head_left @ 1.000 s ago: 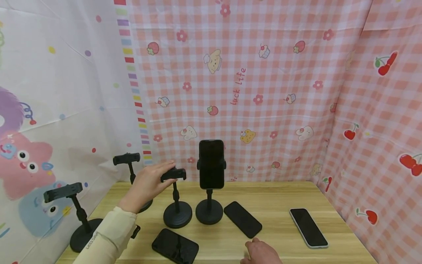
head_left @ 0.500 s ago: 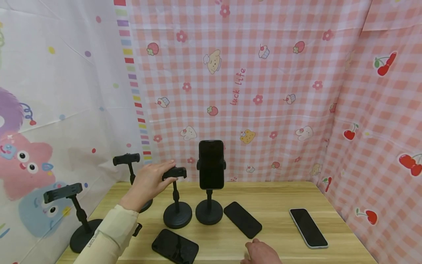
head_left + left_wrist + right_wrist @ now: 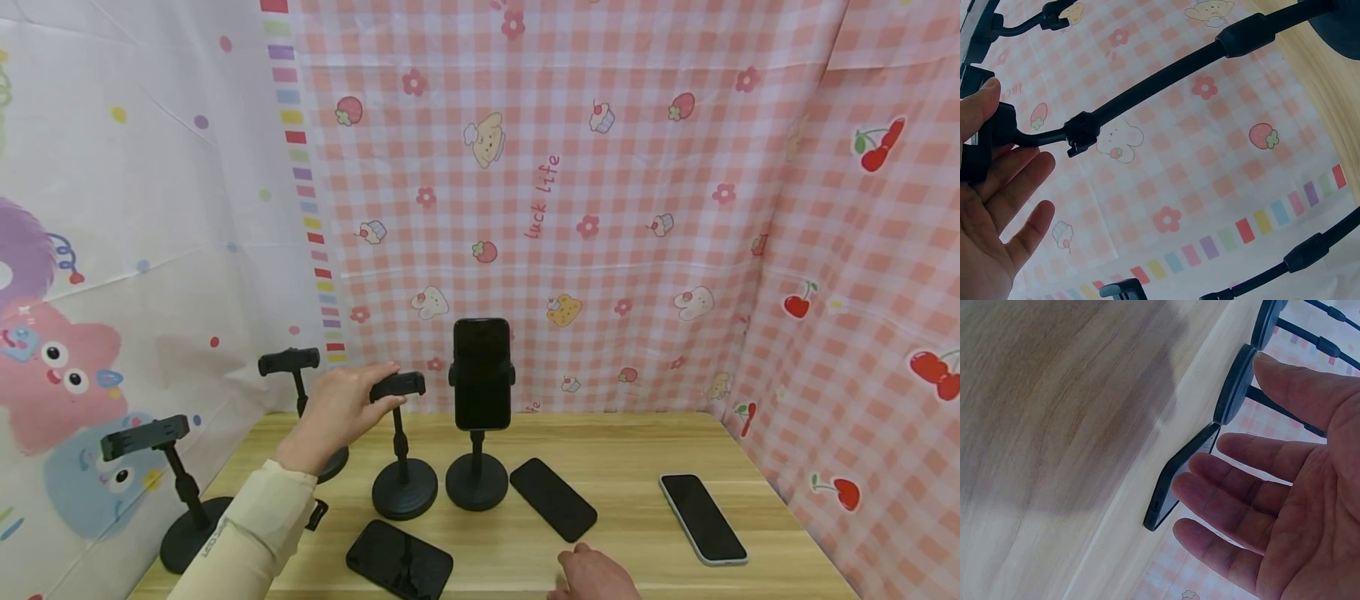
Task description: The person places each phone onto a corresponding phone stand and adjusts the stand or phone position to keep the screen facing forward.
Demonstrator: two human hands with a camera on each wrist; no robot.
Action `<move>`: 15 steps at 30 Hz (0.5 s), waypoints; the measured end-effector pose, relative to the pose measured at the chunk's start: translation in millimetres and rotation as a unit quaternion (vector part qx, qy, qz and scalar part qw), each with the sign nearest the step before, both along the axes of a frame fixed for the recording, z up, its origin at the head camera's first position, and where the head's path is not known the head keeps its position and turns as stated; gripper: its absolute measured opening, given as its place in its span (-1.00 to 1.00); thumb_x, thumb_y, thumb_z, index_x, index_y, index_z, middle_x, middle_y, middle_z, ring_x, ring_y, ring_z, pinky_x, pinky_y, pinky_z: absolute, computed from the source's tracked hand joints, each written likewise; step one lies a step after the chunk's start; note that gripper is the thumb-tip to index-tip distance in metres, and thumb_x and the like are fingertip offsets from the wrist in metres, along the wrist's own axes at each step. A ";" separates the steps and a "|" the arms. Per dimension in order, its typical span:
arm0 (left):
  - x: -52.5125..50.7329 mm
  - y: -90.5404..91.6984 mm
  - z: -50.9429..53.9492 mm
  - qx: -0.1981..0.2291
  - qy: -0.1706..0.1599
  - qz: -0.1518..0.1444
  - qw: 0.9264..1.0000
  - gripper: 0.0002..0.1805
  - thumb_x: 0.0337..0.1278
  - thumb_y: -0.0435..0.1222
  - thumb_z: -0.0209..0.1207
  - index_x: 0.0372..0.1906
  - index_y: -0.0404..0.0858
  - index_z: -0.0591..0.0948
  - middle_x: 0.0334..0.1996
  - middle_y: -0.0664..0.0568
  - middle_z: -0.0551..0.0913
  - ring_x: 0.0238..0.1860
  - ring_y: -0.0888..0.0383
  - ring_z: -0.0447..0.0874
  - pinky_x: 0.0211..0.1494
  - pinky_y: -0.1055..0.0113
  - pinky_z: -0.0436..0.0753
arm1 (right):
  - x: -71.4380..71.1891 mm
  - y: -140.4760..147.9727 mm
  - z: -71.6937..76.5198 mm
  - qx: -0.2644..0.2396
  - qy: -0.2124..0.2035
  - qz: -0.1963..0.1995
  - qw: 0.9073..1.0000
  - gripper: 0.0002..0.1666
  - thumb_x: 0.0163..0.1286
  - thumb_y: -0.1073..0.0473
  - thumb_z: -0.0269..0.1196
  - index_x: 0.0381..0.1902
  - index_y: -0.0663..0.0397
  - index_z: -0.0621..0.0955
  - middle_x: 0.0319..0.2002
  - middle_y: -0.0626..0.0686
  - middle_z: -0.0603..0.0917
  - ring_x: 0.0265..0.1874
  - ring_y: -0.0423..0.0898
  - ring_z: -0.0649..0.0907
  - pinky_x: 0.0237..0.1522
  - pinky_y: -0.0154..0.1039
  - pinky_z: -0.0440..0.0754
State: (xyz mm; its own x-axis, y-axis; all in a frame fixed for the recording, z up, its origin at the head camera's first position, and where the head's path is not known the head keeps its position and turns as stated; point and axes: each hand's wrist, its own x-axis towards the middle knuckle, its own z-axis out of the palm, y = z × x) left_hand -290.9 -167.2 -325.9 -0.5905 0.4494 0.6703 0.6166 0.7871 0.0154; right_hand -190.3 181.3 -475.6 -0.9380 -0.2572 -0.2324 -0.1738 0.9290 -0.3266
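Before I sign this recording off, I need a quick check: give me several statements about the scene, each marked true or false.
1. The left hand grips the clamp of a black stand. True.
2. Both hands grip a stand. False: the right hand holds nothing.
3. Every phone lies flat. False: one upright phone is mounted on another stand.
4. The pale-edged phone lies rightmost in the head view. True.
5. The gripped clamp holds a phone. False: no phone is in it.
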 end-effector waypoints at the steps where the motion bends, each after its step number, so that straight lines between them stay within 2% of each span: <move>1: 0.1 0.5 0.8 0.000 -0.006 0.004 1.000 -0.46 0.06 -0.11 0.44 0.14 -0.25 0.67 -0.50 -0.02 0.72 -0.72 0.25 0.43 -0.49 0.24 0.55 | -0.1 0.5 -0.3 0.000 0.001 0.002 1.000 -0.61 0.25 0.08 0.42 -0.17 0.31 0.64 -0.34 0.13 0.61 -0.35 0.02 0.61 -0.15 0.01 0.61; 3: 0.7 1.5 2.3 0.001 -0.021 0.014 1.000 -0.46 0.07 -0.09 0.43 0.15 -0.24 0.67 -0.75 0.12 0.51 -0.78 0.30 0.24 -0.58 0.30 0.39 | -0.2 1.4 -0.9 -0.002 0.005 0.007 1.000 -0.61 0.25 0.09 0.42 -0.18 0.32 0.64 -0.35 0.13 0.61 -0.35 0.02 0.61 -0.15 0.01 0.61; 5: 1.2 2.2 3.7 0.003 -0.039 0.024 0.999 -0.46 0.10 -0.08 0.41 0.16 -0.23 0.66 -0.86 0.21 0.27 -0.81 0.29 0.13 -0.62 0.33 0.25 | -0.2 2.3 -1.4 -0.003 0.010 0.011 1.000 -0.61 0.24 0.09 0.42 -0.19 0.33 0.63 -0.36 0.13 0.60 -0.36 0.02 0.61 -0.17 0.01 0.62; 6: 1.6 2.5 4.4 0.005 -0.049 0.028 0.998 -0.46 0.11 -0.07 0.40 0.17 -0.23 0.65 -0.88 0.23 0.22 -0.81 0.28 0.09 -0.63 0.33 0.21 | -0.1 2.5 -1.7 -0.004 0.013 0.012 1.000 -0.61 0.24 0.09 0.42 -0.20 0.33 0.63 -0.36 0.13 0.60 -0.37 0.02 0.61 -0.18 0.00 0.62; 12: 3.6 4.4 9.1 0.015 -0.092 0.041 0.995 -0.45 0.16 -0.05 0.36 0.21 -0.20 0.63 -0.89 0.20 0.22 -0.82 0.26 0.06 -0.66 0.34 0.14 | 0.0 2.8 -2.8 -0.003 0.018 0.013 1.000 -0.61 0.23 0.08 0.43 -0.21 0.32 0.63 -0.37 0.13 0.59 -0.39 0.01 0.61 -0.20 0.00 0.62; 15: 3.5 5.0 10.3 0.016 -0.101 0.043 0.994 -0.46 0.17 -0.05 0.36 0.21 -0.19 0.63 -0.89 0.19 0.22 -0.82 0.26 0.05 -0.67 0.34 0.12 | 0.0 2.8 -3.3 -0.001 0.020 0.015 1.000 -0.62 0.24 0.08 0.42 -0.22 0.31 0.63 -0.38 0.13 0.58 -0.41 0.00 0.59 -0.21 -0.01 0.61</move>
